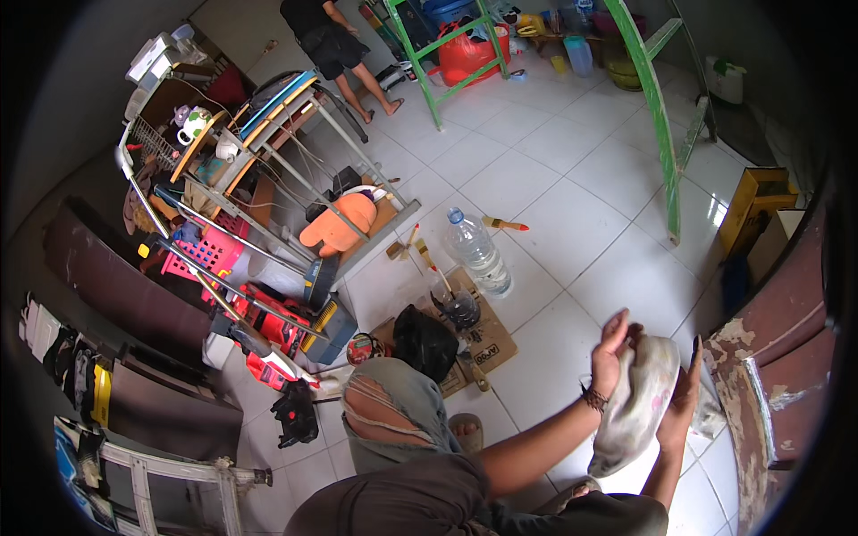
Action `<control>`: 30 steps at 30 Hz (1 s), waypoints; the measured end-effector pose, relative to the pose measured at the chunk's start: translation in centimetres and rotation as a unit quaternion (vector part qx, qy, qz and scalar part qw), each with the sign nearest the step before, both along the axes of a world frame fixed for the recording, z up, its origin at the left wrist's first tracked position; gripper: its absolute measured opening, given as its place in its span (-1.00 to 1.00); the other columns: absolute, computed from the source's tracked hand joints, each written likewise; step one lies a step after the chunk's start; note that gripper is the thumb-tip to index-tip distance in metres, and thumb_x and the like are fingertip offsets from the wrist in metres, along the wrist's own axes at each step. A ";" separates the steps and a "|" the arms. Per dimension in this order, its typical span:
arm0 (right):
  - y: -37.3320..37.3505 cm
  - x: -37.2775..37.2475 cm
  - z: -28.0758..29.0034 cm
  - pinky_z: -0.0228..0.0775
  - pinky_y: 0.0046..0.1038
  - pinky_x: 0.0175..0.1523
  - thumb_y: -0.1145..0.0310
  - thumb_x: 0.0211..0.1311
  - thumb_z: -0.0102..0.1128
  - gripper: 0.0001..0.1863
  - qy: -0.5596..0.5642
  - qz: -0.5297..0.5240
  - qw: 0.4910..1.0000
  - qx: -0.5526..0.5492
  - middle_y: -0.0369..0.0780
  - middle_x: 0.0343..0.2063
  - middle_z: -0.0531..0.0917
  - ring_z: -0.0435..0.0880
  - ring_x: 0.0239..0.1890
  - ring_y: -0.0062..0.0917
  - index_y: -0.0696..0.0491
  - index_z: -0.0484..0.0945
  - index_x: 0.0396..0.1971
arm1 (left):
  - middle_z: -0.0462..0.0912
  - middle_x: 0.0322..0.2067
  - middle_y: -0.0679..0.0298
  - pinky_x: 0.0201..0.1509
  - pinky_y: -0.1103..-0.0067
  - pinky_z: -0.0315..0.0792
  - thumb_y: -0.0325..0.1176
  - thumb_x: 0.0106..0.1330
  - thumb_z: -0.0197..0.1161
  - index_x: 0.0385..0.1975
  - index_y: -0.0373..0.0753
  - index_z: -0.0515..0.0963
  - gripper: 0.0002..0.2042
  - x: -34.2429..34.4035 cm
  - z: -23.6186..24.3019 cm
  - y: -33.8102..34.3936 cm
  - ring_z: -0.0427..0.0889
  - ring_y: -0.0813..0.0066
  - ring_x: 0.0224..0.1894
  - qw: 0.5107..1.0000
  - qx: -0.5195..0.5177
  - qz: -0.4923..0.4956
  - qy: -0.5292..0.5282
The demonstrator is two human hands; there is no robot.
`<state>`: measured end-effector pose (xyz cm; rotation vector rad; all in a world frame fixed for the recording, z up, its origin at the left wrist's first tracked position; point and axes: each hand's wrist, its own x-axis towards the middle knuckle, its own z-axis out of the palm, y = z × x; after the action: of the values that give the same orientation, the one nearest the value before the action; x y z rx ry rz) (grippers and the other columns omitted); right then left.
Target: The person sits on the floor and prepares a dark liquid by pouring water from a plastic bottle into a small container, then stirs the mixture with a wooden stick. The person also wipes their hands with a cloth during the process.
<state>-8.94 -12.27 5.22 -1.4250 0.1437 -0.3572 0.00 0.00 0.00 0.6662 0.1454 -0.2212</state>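
Note:
I hold a grimy pale cloth [639,402] with pinkish spots between both hands at the lower right. My left hand [609,357] grips its left side, its fingertips partly hidden behind the cloth. My right hand [681,402] is against its right side. Beside them, at the right, stands a brown wooden surface with peeling paint [764,384]. On the floor in front of me are cardboard [492,348], a black plastic bag [420,344], a cup of dark liquid with a brush [461,310], a scraper [476,373], loose paintbrushes [506,223] and a water bottle [487,263].
A person in dark shorts [335,54] stands at the back. A green ladder [657,116] is at the upper right, a yellow box [746,214] at the right. A cluttered metal rack [259,161] and red tools [268,317] line the left, with an aluminium ladder [143,482] below.

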 end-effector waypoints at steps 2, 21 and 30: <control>-2.4 -0.3 -1.7 0.38 -0.35 0.23 0.48 0.02 0.39 0.14 0.021 -0.013 0.999 -0.049 -0.15 -0.09 0.63 0.64 -0.05 -0.41 0.08 -0.20 0.53 | 0.56 -0.10 0.11 -0.04 0.38 0.55 -0.10 0.43 0.20 0.16 -0.17 0.38 -0.58 1.0 4.0 -0.6 0.59 0.33 -0.13 0.986 -0.147 -0.069 0.021; -0.3 -1.7 2.5 0.36 -0.53 0.01 0.63 0.12 0.31 -0.09 -0.004 -0.128 0.972 -0.197 -0.26 -0.41 0.51 0.53 -0.27 -0.54 0.03 0.00 0.43 | 0.53 -0.16 0.17 -0.09 0.57 0.43 -0.38 0.42 0.24 0.17 -0.36 0.26 -0.57 -5.4 8.4 -2.2 0.51 0.53 -0.25 0.913 0.404 0.044 -0.025; -1.0 -2.2 3.6 0.46 -0.58 -0.18 0.66 0.18 0.28 -0.10 0.046 -0.137 0.989 -0.030 -0.10 -0.27 0.63 0.62 -0.26 -0.57 0.11 -0.02 0.46 | 0.60 -0.17 0.18 0.11 0.57 0.43 -0.45 0.42 0.25 0.24 -0.21 0.16 -0.51 -0.7 9.4 0.8 0.55 0.55 -0.08 0.973 0.167 0.053 -0.153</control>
<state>-11.12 -13.22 8.84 -1.4841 0.4102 -0.5243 -0.74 0.80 9.37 1.0154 -0.0799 0.0131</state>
